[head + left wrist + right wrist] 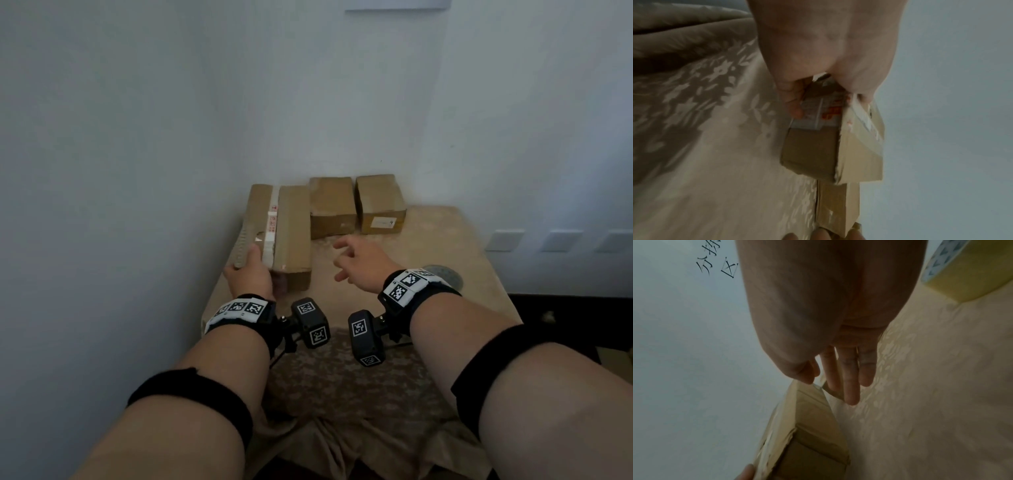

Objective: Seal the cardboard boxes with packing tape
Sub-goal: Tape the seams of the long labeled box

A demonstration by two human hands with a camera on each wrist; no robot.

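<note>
Dim, flat, bluish light throughout; all views soft, wrist pictures blurred and noisy, edges bent by wide-angle distortion.

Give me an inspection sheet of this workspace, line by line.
Surface: table under beige floral-patterned cloth.
Job's things: long brown cardboard box with white printed tape; two smaller brown cardboard boxes at the back; yellowish roll of packing tape.
Clutter: nothing seen.
Grippers: left hand grips the long box's near end; right hand empty, fingers spread.
Cables: thin black leads at the wrist cameras.
Surroundings: pale walls.

Left hand (818, 48) gripping taped cardboard box (830, 149), patterned cloth (715, 146)
</note>
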